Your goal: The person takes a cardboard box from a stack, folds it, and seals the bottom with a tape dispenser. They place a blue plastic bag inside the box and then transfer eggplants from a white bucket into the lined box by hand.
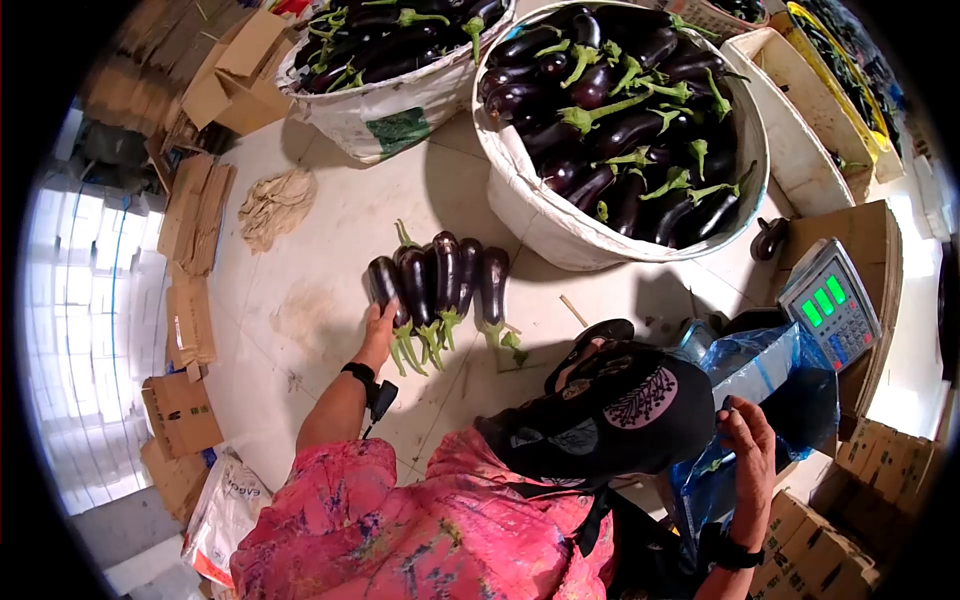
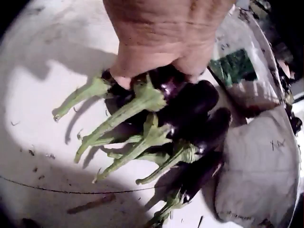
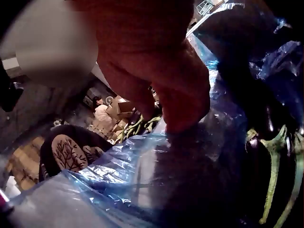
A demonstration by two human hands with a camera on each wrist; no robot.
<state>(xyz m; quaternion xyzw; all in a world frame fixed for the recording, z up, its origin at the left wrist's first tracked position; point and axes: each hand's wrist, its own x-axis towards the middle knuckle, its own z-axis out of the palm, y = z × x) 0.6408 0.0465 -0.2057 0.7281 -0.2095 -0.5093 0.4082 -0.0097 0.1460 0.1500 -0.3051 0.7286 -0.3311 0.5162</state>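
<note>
On the pale floor lies a row of several dark eggplants (image 1: pixel 443 280) with green stems. My left hand (image 1: pixel 376 335) grips the leftmost eggplant (image 1: pixel 384 281). In the left wrist view, thumb and fingers of the left hand (image 2: pixel 161 52) come down on either side of dark eggplants (image 2: pixel 187 107). At the right, my right hand (image 1: pixel 750 440) pinches the rim of a blue plastic bag (image 1: pixel 745 365). The right wrist view has the right hand (image 3: pixel 156 80) over the bag's film (image 3: pixel 118 166), its fingertips partly hidden; eggplants (image 3: pixel 270 147) show beside it.
Two large white containers heaped with eggplants (image 1: pixel 620 130) stand at the back. A scale display (image 1: pixel 828 302) with green digits is at the right. Flattened cardboard (image 1: pixel 195 215) and a crumpled cloth (image 1: pixel 275 208) lie left. A person's black patterned garment (image 1: pixel 620 410) is in front.
</note>
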